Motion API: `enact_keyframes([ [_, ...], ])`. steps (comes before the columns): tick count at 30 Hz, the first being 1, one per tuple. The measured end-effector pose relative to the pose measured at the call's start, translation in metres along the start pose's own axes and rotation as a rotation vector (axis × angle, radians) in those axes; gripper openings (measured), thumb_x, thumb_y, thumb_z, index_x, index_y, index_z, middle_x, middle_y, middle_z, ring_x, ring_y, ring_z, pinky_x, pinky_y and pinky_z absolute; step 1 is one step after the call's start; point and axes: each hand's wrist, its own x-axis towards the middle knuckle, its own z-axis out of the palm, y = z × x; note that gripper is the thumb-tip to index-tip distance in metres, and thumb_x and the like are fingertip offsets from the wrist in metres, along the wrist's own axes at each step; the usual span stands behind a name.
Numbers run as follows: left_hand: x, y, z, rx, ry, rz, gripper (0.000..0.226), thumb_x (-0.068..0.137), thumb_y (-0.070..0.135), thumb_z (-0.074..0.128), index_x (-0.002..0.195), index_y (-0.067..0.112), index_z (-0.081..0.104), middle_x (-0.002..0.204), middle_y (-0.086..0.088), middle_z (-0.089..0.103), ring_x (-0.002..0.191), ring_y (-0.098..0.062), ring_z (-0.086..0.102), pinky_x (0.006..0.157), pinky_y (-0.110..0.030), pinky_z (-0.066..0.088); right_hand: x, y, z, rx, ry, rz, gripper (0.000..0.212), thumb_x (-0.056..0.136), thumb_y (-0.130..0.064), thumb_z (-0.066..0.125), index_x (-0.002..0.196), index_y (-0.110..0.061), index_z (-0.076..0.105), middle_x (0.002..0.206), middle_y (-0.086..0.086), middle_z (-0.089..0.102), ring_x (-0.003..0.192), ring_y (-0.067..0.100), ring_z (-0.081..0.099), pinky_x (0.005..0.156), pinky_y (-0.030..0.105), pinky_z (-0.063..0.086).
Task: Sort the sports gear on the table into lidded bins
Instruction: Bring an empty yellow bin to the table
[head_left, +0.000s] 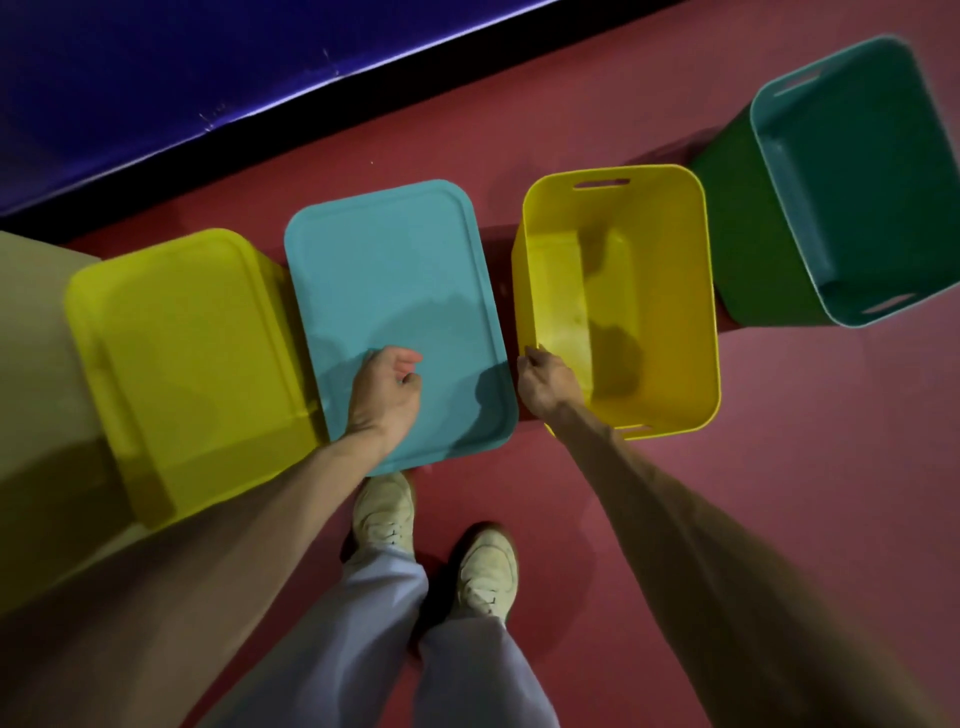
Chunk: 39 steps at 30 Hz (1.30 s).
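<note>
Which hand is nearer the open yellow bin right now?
Right. The right hand grips the open yellow bin at its near-left rim; the left hand sits on the blue lid beside it, fingers curled.

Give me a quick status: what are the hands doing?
Left hand curled on blue lid. Right hand grips yellow bin rim. No gear in sight. Nothing blocking.

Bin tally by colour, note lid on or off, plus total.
Yellow bins: 2 (lidded yellow bin, open yellow bin)
Blue bins: 1 (lidded blue bin)
Green bins: 1 (open green bin)
Total: 4
</note>
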Motion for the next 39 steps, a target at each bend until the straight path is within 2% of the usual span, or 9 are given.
enact_keyframes([
  [6, -0.013, 0.017, -0.010, -0.093, -0.039, -0.026, 0.022, 0.089, 0.003, 0.051, 0.102, 0.012, 0.064, 0.101, -0.008, 0.067, 0.092, -0.020, 0.062, 0.077, -0.020, 0.041, -0.019, 0.007, -0.033, -0.011, 0.219, 0.018, 0.044, 0.092, -0.009, 0.053, 0.136, -0.007, 0.052, 0.137, 0.013, 0.056, 0.126, 0.026, 0.052, 0.103, 0.029, 0.038],
  [11, -0.040, 0.071, -0.014, -0.286, -0.115, -0.077, 0.018, 0.090, 0.009, 0.049, 0.092, 0.023, 0.060, 0.089, -0.004, 0.065, 0.090, -0.025, 0.064, 0.079, -0.032, 0.047, -0.054, 0.017, -0.094, 0.058, 0.400, -0.019, 0.048, 0.080, 0.006, 0.045, 0.115, -0.013, 0.070, 0.111, 0.020, 0.069, 0.094, 0.039, 0.066, 0.082, 0.043, 0.055],
  [15, -0.073, 0.143, -0.020, -0.274, -0.210, -0.027, 0.012, 0.091, 0.030, 0.053, 0.100, 0.023, 0.058, 0.097, -0.006, 0.066, 0.096, -0.027, 0.066, 0.095, -0.043, 0.050, -0.107, 0.002, -0.133, 0.009, 0.409, -0.103, 0.036, 0.071, 0.008, 0.046, 0.090, -0.013, 0.069, 0.088, 0.019, 0.070, 0.084, 0.036, 0.065, 0.062, 0.033, 0.044],
  [17, -0.095, 0.183, -0.031, -0.236, -0.284, -0.058, 0.028, 0.088, 0.050, 0.056, 0.101, 0.026, 0.056, 0.106, -0.004, 0.062, 0.103, -0.028, 0.062, 0.096, -0.046, 0.050, -0.141, -0.012, -0.146, -0.039, 0.397, -0.170, 0.026, 0.072, 0.006, 0.047, 0.087, -0.010, 0.060, 0.083, 0.022, 0.067, 0.082, 0.038, 0.063, 0.059, 0.036, 0.039],
  [21, -0.146, 0.255, -0.068, -0.290, -0.315, -0.208, 0.076, 0.077, 0.064, 0.063, 0.133, 0.015, 0.048, 0.122, -0.004, 0.050, 0.116, -0.034, 0.054, 0.086, -0.043, 0.053, -0.225, -0.048, -0.176, -0.125, 0.370, -0.312, 0.021, 0.076, 0.001, 0.049, 0.092, -0.012, 0.054, 0.085, 0.025, 0.065, 0.085, 0.043, 0.061, 0.062, 0.043, 0.039],
  [26, -0.207, 0.286, -0.132, -0.363, -0.115, -0.232, 0.031, 0.091, 0.016, 0.055, 0.118, 0.002, 0.052, 0.124, -0.017, 0.058, 0.106, -0.037, 0.060, 0.075, -0.043, 0.056, -0.315, -0.083, -0.197, -0.090, 0.298, -0.464, 0.020, 0.077, -0.010, 0.047, 0.095, -0.015, 0.054, 0.081, 0.023, 0.066, 0.083, 0.044, 0.061, 0.063, 0.044, 0.041],
  [31, -0.269, 0.297, -0.217, -0.299, -0.059, -0.122, 0.013, 0.095, 0.007, 0.043, 0.096, 0.005, 0.055, 0.098, -0.018, 0.063, 0.070, -0.028, 0.062, 0.061, -0.039, 0.055, -0.381, -0.133, -0.228, 0.061, 0.091, -0.605, 0.041, 0.080, -0.025, 0.076, 0.110, -0.017, 0.050, 0.097, 0.004, 0.074, 0.096, 0.021, 0.069, 0.082, 0.038, 0.052],
  [35, -0.303, 0.304, -0.303, -0.198, -0.051, -0.008, 0.024, 0.096, 0.014, 0.042, 0.112, 0.008, 0.059, 0.105, -0.018, 0.067, 0.088, -0.032, 0.066, 0.071, -0.043, 0.058, -0.416, -0.195, -0.280, 0.031, 0.283, -0.647, 0.054, 0.079, -0.029, 0.077, 0.124, -0.014, 0.049, 0.116, 0.006, 0.066, 0.113, 0.025, 0.059, 0.091, 0.037, 0.046],
  [39, -0.339, 0.304, -0.404, -0.121, 0.070, 0.087, 0.021, 0.096, 0.018, 0.044, 0.107, 0.009, 0.058, 0.101, -0.011, 0.064, 0.080, -0.022, 0.061, 0.054, -0.029, 0.045, -0.454, -0.265, -0.307, -0.316, 0.648, -0.721, 0.077, 0.076, -0.035, 0.076, 0.138, -0.009, 0.038, 0.132, 0.013, 0.050, 0.122, 0.031, 0.044, 0.100, 0.040, 0.038],
])
